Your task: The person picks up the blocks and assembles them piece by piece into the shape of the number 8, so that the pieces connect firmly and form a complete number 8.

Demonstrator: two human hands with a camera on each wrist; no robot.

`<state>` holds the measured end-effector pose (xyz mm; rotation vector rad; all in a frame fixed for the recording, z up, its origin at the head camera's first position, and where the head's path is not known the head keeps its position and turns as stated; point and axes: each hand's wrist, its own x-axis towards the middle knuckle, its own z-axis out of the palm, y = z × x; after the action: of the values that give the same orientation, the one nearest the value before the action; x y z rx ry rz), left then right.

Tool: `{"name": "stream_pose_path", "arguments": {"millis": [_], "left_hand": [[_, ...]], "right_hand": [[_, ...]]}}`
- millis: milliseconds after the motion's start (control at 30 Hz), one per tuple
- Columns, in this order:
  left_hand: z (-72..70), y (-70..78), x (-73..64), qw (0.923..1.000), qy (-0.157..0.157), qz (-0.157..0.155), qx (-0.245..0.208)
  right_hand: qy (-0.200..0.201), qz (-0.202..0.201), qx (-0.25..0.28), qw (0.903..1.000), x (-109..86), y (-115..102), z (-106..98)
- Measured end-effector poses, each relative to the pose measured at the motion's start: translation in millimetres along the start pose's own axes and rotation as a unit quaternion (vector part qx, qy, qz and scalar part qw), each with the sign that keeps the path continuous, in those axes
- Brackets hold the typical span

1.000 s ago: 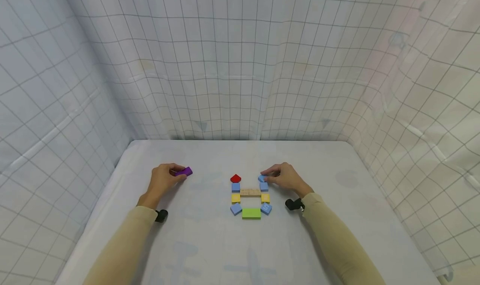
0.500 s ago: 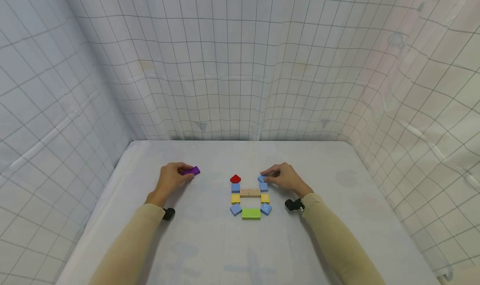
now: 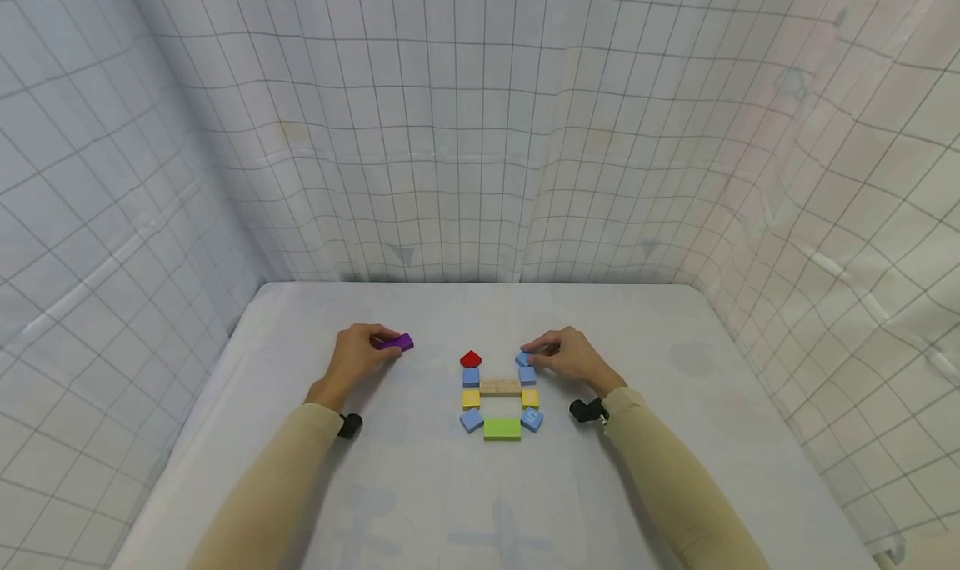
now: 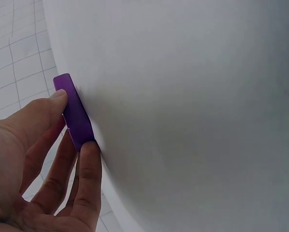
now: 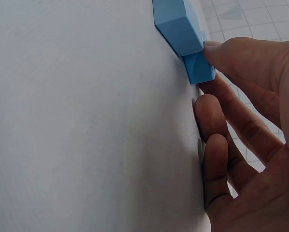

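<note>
My left hand [image 3: 354, 362] pinches a purple block [image 3: 406, 342] between thumb and fingers, left of the block pattern. In the left wrist view this purple block [image 4: 77, 116] looks long and narrow. At the pattern's top right, my right hand [image 3: 573, 357] pinches a light blue block [image 3: 522, 358], partly covered by the fingers. That piece lies just behind a square blue block [image 3: 527, 376]; in the right wrist view the two look close together, and I cannot tell whether they touch. A red pointed block [image 3: 471, 359] tops the left column, behind another blue block [image 3: 471, 377].
A wooden bar [image 3: 500, 387] spans between the columns. Nearer me lie two yellow blocks [image 3: 471, 398], two angled blue blocks [image 3: 472, 421] and a green block [image 3: 502, 429]. The white table [image 3: 420, 503] is enclosed by a grid-patterned curtain [image 3: 465, 137].
My left hand has moved right with the purple block, closer to the red block. My right hand stays in place on the light blue block.
</note>
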<state>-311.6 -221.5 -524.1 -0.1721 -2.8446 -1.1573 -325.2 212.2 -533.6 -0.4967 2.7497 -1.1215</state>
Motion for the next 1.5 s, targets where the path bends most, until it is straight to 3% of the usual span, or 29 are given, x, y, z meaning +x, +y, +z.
{"name": "stream_pose_path", "arguments": {"millis": [200,433,1233,1500], "left_hand": [[7.4,0.2,7.3,0.9997,0.001,0.022,-0.010],[17.9,15.4,9.6,1.0000,-0.010,0.001,-0.002],[53.2,60.2,29.9,0.9975,-0.069,-0.016,-0.004],[63.2,69.0,36.4,0.9962,-0.085,-0.014,-0.016]], "right_hand": [[0.002,0.000,0.001,1.0000,-0.1,0,0],[0.001,0.003,-0.001,1.0000,-0.3,0,0],[-0.008,0.015,-0.016,0.9997,0.3,0,0],[-0.006,0.011,-0.014,0.9998,-0.5,-1,-1]]}}
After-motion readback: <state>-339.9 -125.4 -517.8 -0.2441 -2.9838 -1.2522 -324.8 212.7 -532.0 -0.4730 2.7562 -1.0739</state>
